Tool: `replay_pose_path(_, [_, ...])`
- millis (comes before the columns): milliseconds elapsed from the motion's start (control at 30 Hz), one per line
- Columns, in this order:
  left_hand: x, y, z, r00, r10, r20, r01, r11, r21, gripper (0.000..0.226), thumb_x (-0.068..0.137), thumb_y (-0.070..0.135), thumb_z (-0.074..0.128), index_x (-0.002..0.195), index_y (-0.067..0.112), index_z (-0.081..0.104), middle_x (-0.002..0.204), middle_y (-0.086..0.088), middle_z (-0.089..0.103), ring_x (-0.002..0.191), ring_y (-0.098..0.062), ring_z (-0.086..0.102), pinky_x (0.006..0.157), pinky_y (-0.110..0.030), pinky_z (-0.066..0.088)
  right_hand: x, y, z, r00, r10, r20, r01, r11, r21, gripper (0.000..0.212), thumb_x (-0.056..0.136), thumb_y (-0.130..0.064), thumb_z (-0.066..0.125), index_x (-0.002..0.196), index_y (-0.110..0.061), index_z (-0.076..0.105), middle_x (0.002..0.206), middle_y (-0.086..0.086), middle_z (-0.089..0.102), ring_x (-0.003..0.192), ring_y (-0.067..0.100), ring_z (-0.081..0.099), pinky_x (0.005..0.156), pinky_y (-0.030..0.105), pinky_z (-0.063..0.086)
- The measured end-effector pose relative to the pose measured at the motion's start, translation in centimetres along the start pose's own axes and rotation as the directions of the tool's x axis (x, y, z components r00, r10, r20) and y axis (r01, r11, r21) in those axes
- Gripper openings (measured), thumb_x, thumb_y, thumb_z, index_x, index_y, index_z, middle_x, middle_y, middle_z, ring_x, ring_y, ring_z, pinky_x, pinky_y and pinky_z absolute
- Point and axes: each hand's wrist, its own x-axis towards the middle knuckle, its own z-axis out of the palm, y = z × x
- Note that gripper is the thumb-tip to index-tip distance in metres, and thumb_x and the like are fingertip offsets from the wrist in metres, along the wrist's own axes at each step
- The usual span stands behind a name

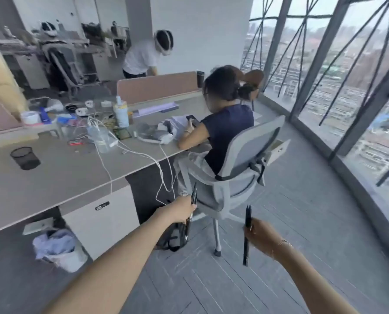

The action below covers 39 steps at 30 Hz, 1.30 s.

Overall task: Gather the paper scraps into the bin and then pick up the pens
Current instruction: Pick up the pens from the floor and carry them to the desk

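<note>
A bundle of dark pens (192, 209) stands nearly upright in the left hand (181, 210), whose fingers are curled round it at lower centre of the frame, while the right hand (260, 233), lower right of centre, grips another pair of black pens (247, 236) held upright, both hands out over the grey floor. At lower left a bin (60, 251) lined with a white bag and stuffed with crumpled paper sits on the floor just under the edge of the long desk (60, 177). On the desk a black mesh cup (25, 157) stands at left, white cables (130, 152) trail over its edge, and a person sits in a grey office chair (245, 168) at centre.
</note>
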Motion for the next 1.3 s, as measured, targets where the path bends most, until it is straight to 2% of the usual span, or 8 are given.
replay_pose_path(133, [-2.0, -6.7, -3.7, 0.976, -0.175, -0.131, 0.166, 0.983, -0.079, 0.019, 0.097, 0.026, 0.038, 0.094, 0.009, 0.045, 0.072, -0.004, 0.049, 0.074, -0.027, 0.056, 0.072, -0.035, 0.049, 3.4, -7.4, 1.3, 0.979, -0.188, 0.079, 0.194, 0.978, -0.080, 0.018, 0.093, -0.022, 0.041, 0.075, -0.019, 0.043, 0.072, 0.000, 0.055, 0.065, 0.018, 0.052, 0.056, 0.026, 0.035])
replay_pose_path(300, [-3.6, -14.9, -7.7, 0.894, -0.352, -0.279, 0.286, 0.925, -0.252, 0.030, 0.096, 0.022, 0.037, 0.106, -0.004, 0.048, 0.113, -0.027, 0.058, 0.101, -0.041, 0.059, 0.084, -0.043, 0.051, 7.4, -16.9, 4.2, 0.926, -0.330, 0.182, 0.346, 0.936, -0.063, 0.020, 0.093, -0.022, 0.040, 0.077, -0.014, 0.050, 0.072, 0.005, 0.059, 0.064, 0.021, 0.056, 0.055, 0.029, 0.042])
replay_pose_path(367, [-4.1, -18.0, -9.6, 0.849, -0.413, -0.329, 0.324, 0.900, -0.292, 0.030, 0.095, 0.021, 0.036, 0.107, -0.004, 0.047, 0.111, -0.027, 0.059, 0.097, -0.041, 0.061, 0.080, -0.042, 0.050, 9.1, -20.7, 5.8, 0.902, -0.367, 0.229, 0.391, 0.918, -0.069, 0.022, 0.094, -0.023, 0.040, 0.086, -0.008, 0.054, 0.076, 0.008, 0.060, 0.070, 0.025, 0.058, 0.060, 0.028, 0.045])
replay_pose_path(467, [-4.7, -22.5, -12.7, 0.806, -0.473, -0.356, 0.374, 0.873, -0.314, 0.030, 0.096, 0.016, 0.036, 0.110, -0.007, 0.047, 0.111, -0.031, 0.058, 0.099, -0.043, 0.060, 0.082, -0.043, 0.051, 11.5, -26.2, 7.7, 0.863, -0.422, 0.276, 0.464, 0.880, -0.104, 0.027, 0.094, -0.023, 0.039, 0.068, -0.018, 0.042, 0.062, -0.002, 0.050, 0.057, 0.017, 0.053, 0.045, 0.015, 0.033])
replay_pose_path(600, [-4.8, -29.4, -17.6, 0.734, -0.557, -0.388, 0.438, 0.825, -0.356, 0.031, 0.096, 0.015, 0.036, 0.113, -0.008, 0.047, 0.115, -0.030, 0.058, 0.103, -0.041, 0.058, 0.082, -0.039, 0.047, 14.5, -34.0, 9.9, 0.816, -0.496, 0.298, 0.533, 0.845, -0.052, 0.029, 0.093, -0.022, 0.042, 0.065, -0.022, 0.038, 0.066, 0.000, 0.052, 0.056, 0.015, 0.049, 0.053, 0.024, 0.037])
replay_pose_path(733, [-4.3, -35.0, -22.3, 0.666, -0.622, -0.411, 0.454, 0.776, -0.438, 0.034, 0.097, 0.020, 0.038, 0.115, -0.006, 0.049, 0.114, -0.027, 0.060, 0.103, -0.038, 0.060, 0.083, -0.036, 0.049, 18.4, -40.8, 11.9, 0.793, -0.532, 0.298, 0.567, 0.823, -0.040, 0.027, 0.092, -0.023, 0.044, 0.066, -0.024, 0.038, 0.064, -0.005, 0.051, 0.057, 0.014, 0.050, 0.045, 0.018, 0.034])
replay_pose_path(867, [-3.7, -39.2, -26.6, 0.601, -0.651, -0.463, 0.407, 0.748, -0.524, 0.032, 0.096, 0.018, 0.039, 0.115, -0.005, 0.050, 0.110, -0.025, 0.062, 0.099, -0.038, 0.062, 0.081, -0.035, 0.051, 21.7, -46.9, 13.6, 0.763, -0.582, 0.283, 0.612, 0.790, -0.025, 0.012, 0.092, -0.024, 0.046, 0.082, -0.016, 0.046, 0.069, 0.002, 0.056, 0.066, 0.022, 0.054, 0.061, 0.028, 0.044])
replay_pose_path(1300, [3.5, -50.9, -36.4, 0.509, -0.705, -0.493, 0.415, 0.703, -0.577, 0.017, 0.096, 0.020, 0.041, 0.091, 0.004, 0.043, 0.096, -0.024, 0.055, 0.092, -0.041, 0.060, 0.078, -0.051, 0.054, 34.8, -60.8, 18.9, 0.616, -0.692, 0.377, 0.743, 0.669, 0.012, 0.034, 0.092, -0.022, 0.044, 0.061, -0.020, 0.032, 0.069, 0.007, 0.054, 0.066, 0.024, 0.050, 0.057, 0.028, 0.035])
